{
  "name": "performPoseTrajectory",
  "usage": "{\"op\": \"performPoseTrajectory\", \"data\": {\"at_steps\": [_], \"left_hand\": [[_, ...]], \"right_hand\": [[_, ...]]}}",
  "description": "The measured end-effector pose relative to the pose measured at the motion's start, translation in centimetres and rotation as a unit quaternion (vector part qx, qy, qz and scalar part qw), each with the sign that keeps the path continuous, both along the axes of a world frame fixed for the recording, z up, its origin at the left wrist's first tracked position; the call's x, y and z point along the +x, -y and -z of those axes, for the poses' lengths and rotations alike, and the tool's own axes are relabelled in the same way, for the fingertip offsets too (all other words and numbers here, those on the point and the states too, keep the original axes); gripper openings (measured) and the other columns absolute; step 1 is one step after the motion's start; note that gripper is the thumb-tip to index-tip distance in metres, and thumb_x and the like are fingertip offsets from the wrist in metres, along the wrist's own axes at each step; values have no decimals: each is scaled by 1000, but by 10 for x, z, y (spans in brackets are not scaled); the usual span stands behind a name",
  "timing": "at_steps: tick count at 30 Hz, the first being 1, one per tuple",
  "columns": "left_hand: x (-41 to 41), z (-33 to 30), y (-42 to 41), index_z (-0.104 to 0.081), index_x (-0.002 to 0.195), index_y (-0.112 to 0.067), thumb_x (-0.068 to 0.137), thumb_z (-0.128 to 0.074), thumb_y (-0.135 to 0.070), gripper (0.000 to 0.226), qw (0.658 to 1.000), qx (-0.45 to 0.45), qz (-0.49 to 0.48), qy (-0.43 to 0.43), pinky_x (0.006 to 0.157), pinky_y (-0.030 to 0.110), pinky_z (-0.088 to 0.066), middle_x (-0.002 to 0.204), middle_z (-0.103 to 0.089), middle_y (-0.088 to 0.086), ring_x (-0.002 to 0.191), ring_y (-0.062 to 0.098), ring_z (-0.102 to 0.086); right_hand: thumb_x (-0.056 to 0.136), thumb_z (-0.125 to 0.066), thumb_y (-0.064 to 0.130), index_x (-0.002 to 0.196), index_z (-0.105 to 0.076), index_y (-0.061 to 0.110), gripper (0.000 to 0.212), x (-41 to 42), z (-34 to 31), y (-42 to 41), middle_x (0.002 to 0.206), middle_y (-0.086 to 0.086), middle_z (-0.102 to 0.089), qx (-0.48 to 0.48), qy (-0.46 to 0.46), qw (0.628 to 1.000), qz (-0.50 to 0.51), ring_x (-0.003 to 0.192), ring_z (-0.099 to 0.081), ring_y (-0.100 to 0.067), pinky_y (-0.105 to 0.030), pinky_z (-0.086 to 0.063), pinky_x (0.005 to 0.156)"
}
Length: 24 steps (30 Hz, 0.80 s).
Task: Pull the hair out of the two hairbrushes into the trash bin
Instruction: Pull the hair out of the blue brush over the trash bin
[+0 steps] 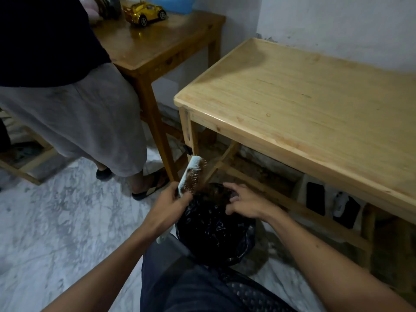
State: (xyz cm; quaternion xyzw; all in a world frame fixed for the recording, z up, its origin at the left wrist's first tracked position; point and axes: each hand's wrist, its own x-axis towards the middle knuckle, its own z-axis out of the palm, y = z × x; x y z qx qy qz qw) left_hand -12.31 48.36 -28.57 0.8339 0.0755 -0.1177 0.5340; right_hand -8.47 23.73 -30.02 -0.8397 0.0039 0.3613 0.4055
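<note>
My left hand (167, 206) grips a white hairbrush (191, 173) by its handle, head tilted up and bristles facing right, over the bin. Brown hair clings to the lower bristles. The handle's white end pokes out below my left wrist. My right hand (244, 202) hovers over the trash bin (216, 230), fingers curled around a dark clump of hair (219, 192) that still trails to the brush. The bin is round with a black plastic liner and stands on the floor between my knees. Only one hairbrush is in view.
A light wooden table (304, 102) stands to the right, with dark phone-like items (315, 201) on a ledge beneath it. A darker table (157, 48) carries a gold toy car (144, 11). Another person (74, 113) in grey shorts and sandals stands at the left on the marble floor.
</note>
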Motion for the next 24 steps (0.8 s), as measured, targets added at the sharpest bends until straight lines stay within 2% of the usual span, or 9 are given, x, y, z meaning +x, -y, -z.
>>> {"op": "performPoseTrajectory", "data": {"at_steps": [1,2,3,5,7,10,14,18,24], "left_hand": [[-1,-1,3,-62,106,-22,92,-61,-26,14,1000,-6,17,-3,59,30,-45,73,-62,-8,56,3,-55],[-2,-2,6,-62,109,-19,93,-61,-19,16,1000,-11,28,-6,58,28,-46,74,-62,-7,54,1,-55],[-2,-3,9,-61,111,-17,93,-61,-13,18,999,-17,32,-10,56,27,-46,75,-63,-5,54,0,-56],[-1,-6,14,-59,113,-14,96,-59,-8,18,999,-30,38,-15,53,26,-48,78,-65,2,55,5,-58],[1,-7,17,-58,113,-8,101,-54,-7,13,999,-39,26,-12,53,30,-51,85,-68,14,58,13,-59],[8,-6,13,-57,111,-6,103,-49,-7,11,998,-52,-42,-17,51,34,-50,98,-70,26,60,21,-57],[14,-2,9,-56,98,-24,88,-54,-27,11,995,-28,-95,-14,62,39,-48,99,-71,15,67,21,-58],[17,4,18,-53,96,-27,90,-51,-22,8,990,-9,-141,-20,64,43,-49,94,-68,11,71,24,-59],[28,5,12,-54,110,-5,91,-50,-11,20,975,-37,-217,-35,54,37,-42,87,-59,15,65,23,-51]], "right_hand": [[68,-80,32,154,-39,42,95,2,-3,-5,149,-1,-45,39,-2,999,16,117,-63,-17,-39,-52,100],[67,-81,34,151,-44,40,92,5,-5,-10,149,-2,-50,91,-4,995,37,114,-67,-18,-40,-55,100],[72,-82,32,144,-53,35,78,7,-6,-15,143,-3,-59,139,-4,989,52,110,-70,-18,-37,-58,95],[88,-77,22,121,-71,23,33,7,-15,-23,113,-3,-76,191,2,980,62,96,-73,-17,-31,-58,80],[95,-71,18,104,-77,16,11,4,-18,-25,87,1,-77,181,36,980,77,76,-69,-12,-25,-54,68],[95,-71,19,101,-80,10,14,2,-18,-19,79,2,-75,146,73,980,111,64,-62,-6,-17,-51,57],[94,-74,21,98,-83,13,13,0,-21,-10,78,2,-76,122,93,982,114,63,-62,-6,-16,-50,57],[93,-75,23,97,-83,17,11,-3,-26,-11,75,5,-78,109,114,984,80,62,-64,-4,-15,-49,56],[91,-77,29,95,-84,21,11,-11,-30,4,79,6,-81,87,127,988,31,62,-67,0,-11,-49,61]]}}
